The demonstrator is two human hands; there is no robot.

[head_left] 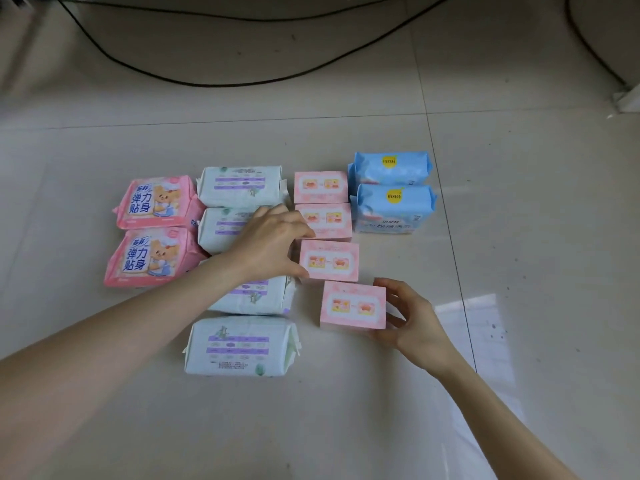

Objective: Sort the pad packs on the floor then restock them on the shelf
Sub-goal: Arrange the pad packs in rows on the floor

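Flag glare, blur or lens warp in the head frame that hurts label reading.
Head view: glare patch on the floor beside the right hand, clear of the packs; wide-angle warp bows the tile seam; bear packs read sharp, print on pale green packs is soft; left hand pinching the third pink box and right hand gripping the nearest pink box show no motion blur.

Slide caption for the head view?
Left hand pinches the third pink box, right hand grips the fourth box, beside sorted packs.
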